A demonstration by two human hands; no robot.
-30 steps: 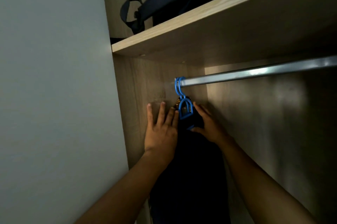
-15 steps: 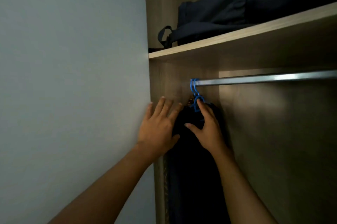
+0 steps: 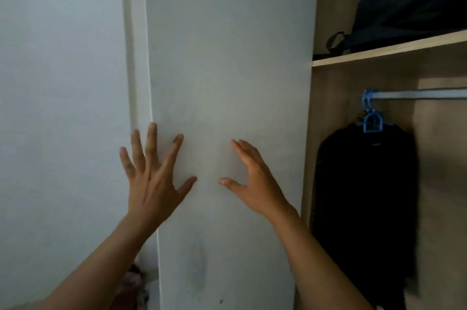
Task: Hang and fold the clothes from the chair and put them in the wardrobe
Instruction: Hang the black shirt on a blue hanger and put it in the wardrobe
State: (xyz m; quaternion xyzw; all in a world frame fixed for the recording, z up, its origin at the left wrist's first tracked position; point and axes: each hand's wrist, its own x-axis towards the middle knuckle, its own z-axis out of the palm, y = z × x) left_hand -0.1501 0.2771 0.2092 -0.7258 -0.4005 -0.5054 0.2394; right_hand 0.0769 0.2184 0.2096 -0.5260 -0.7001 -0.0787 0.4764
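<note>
No text, label, brand, number or sign can be read on anything here.

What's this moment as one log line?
left hand: open | right hand: open | black garment: on blue plastic hanger, silver metal rail

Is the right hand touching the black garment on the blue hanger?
Apart. The head view shows the right hand open in front of the white door, with a bare strip of door between it and the black garment.
</note>
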